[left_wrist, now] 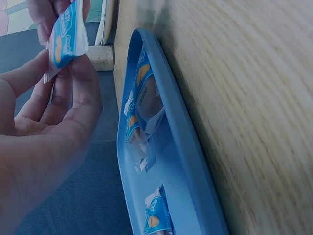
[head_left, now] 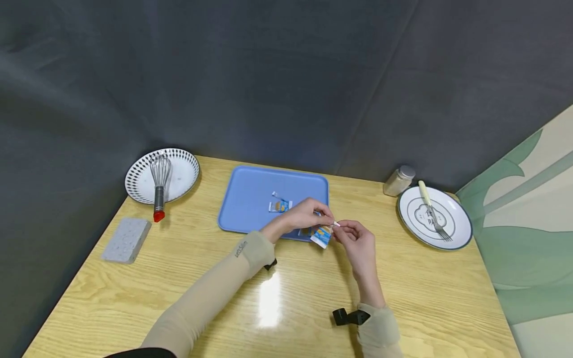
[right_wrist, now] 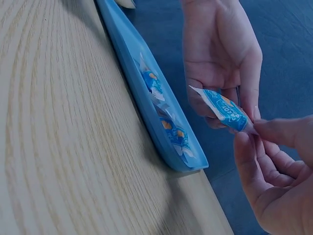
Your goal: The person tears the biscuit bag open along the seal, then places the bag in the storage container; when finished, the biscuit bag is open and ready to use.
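Note:
A blue and white wrapped candy (head_left: 321, 236) is held up in the air over the front right corner of a blue tray (head_left: 243, 199). My left hand (head_left: 305, 215) pinches one edge of its wrapper between thumb and fingers, clearly seen in the left wrist view. My right hand (head_left: 360, 246) pinches the opposite end with thumb and forefinger, as the right wrist view shows. Lettering and an orange picture mark the wrapper (right_wrist: 226, 108). Several more wrapped candies (left_wrist: 157, 215) lie in the tray; some near the corner are partly hidden by my left hand in the head view.
At the left, a whisk (head_left: 159, 186) rests on a patterned plate (head_left: 183, 184), with a grey sponge-like block (head_left: 127, 240) in front. At the right stand a shaker jar (head_left: 398, 181) and a plate (head_left: 409, 219) bearing a fork (head_left: 431, 214). A dark curtain (head_left: 268, 74) hangs behind the table.

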`<state>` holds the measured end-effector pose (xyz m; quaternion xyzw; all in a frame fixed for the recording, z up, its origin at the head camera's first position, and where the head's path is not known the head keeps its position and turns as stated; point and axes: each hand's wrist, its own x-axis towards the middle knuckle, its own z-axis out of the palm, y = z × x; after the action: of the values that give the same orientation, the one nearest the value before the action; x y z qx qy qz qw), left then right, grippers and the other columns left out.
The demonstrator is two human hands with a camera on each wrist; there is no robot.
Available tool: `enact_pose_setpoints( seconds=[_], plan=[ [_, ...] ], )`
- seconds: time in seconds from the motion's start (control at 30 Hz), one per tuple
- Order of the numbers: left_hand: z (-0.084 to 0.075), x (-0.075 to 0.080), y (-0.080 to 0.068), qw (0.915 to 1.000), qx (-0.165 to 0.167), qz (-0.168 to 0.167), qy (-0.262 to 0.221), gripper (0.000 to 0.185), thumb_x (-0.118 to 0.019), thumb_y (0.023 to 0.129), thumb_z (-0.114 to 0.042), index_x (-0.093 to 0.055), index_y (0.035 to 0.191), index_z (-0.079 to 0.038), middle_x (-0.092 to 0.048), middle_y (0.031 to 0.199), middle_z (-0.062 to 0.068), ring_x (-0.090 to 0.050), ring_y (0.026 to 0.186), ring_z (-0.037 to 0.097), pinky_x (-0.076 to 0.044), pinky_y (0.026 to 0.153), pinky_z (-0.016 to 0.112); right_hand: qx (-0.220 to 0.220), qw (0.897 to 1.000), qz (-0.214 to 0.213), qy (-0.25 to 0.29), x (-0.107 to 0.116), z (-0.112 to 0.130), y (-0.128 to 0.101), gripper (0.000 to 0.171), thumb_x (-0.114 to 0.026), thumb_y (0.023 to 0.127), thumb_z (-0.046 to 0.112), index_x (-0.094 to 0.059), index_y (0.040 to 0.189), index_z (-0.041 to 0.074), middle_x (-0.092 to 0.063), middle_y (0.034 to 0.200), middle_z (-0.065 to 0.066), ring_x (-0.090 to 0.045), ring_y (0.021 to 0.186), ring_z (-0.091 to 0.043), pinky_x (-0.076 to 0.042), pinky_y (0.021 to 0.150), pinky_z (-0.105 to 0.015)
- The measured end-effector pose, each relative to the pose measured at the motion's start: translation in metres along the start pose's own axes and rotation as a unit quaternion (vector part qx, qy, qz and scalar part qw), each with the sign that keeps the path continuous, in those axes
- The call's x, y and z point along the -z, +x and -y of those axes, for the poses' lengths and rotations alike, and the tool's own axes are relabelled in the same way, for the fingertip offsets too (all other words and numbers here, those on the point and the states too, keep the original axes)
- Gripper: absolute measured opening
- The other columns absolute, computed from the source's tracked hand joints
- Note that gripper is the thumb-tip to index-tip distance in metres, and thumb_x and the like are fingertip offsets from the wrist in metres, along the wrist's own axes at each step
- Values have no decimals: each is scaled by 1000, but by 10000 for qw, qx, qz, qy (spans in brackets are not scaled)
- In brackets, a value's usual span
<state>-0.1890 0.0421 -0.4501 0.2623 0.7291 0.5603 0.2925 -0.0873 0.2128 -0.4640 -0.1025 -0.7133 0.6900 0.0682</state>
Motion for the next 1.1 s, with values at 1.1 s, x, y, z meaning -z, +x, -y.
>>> enact_pose_setpoints(
  seconds=[1.1],
  plan=[
    [3,8,0,9987,70,-381,-342,20,-64,109,-9,-78,111,5,-73,96,7,-61,79,14,-52,74,27,1119,9913,-558,-417,-21,-5,14,6,-77,96,-8,-75,95,-14,-75,86,-26,-76,71,-26,-64,69,-35]
  ],
)
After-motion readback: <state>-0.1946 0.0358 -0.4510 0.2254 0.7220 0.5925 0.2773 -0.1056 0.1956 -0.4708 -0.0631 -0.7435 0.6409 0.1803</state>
